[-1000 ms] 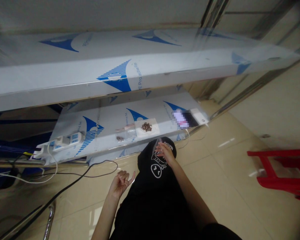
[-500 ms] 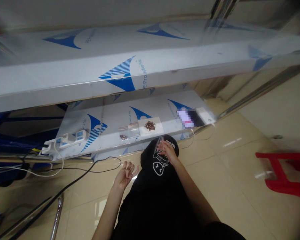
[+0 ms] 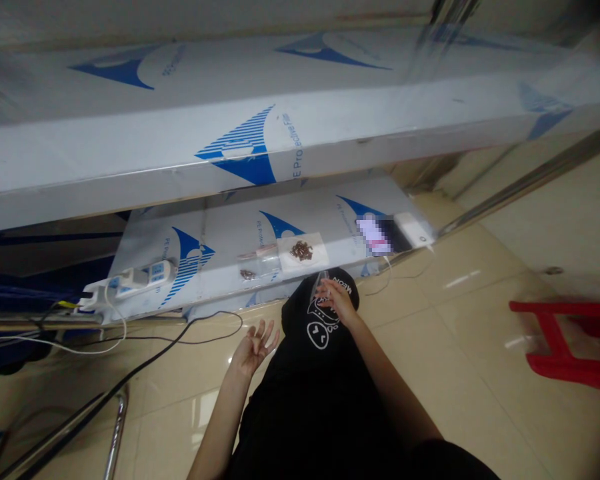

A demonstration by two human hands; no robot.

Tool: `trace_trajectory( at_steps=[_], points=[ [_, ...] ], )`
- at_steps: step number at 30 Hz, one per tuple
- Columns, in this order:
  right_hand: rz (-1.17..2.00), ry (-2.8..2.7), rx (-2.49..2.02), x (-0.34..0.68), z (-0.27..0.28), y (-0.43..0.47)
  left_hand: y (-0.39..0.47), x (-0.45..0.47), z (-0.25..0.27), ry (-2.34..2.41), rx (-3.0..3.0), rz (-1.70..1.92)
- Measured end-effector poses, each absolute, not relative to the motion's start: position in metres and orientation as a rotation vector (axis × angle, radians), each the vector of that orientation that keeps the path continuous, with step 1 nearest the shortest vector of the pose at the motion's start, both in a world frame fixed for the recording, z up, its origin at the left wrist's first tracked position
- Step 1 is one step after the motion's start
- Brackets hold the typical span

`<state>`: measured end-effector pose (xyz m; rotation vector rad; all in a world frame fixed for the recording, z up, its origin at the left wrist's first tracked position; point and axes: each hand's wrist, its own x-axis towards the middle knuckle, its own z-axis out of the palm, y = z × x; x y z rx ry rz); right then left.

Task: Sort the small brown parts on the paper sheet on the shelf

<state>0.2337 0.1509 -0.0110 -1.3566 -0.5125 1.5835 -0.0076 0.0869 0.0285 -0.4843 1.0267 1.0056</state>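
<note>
My left hand (image 3: 253,350) is raised palm up beside the black-clad leg, its fingers apart and nothing visible in it. Over the knee, my right hand (image 3: 337,300) has its fingers closed on a small clear plastic bag (image 3: 322,276), whose outline is faint against the black cloth. Ahead of the hands, a heap of small brown pieces (image 3: 301,251) rests on a white sheet (image 3: 319,257) on the low shelf. Just left of it lie clear plastic bags (image 3: 266,262), with a smaller cluster of brown pieces (image 3: 247,274) at the lower left one.
A power strip (image 3: 143,280) with cables occupies the shelf's left end. To the right lie a phone (image 3: 375,235) and a white device (image 3: 413,233) with a cord. The upper shelf (image 3: 145,143) overhangs the low one. A red stool (image 3: 560,347) stands at right.
The fingers of my left hand have spread and straightened a little. My right hand stays nearly in place over the knee. The view has shifted slightly.
</note>
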Motion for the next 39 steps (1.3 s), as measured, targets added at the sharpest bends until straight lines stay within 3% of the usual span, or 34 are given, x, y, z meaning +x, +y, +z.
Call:
trace_trajectory(
  at_steps=[17,23,28,34,39],
  points=[
    [1.650,-0.669,-1.511,0.227,0.001,0.153,0.093,0.002,0.034,0.891,-0.413,1.008],
    [1.527,-1.089,-1.581,0.204,0.027,0.138,0.094,0.020,0.049,1.120,0.121,0.990],
    [1.318,-1.437,-1.380,0.180,0.063,0.123,0.096,0.038,0.063,1.136,0.426,0.890],
    [1.381,-1.503,-1.295,0.171,0.089,0.113,0.096,0.047,0.069,1.184,0.619,0.953],
    [1.639,-1.422,-1.155,0.174,0.099,0.112,0.097,0.042,0.076,1.223,0.810,0.974]
  ],
)
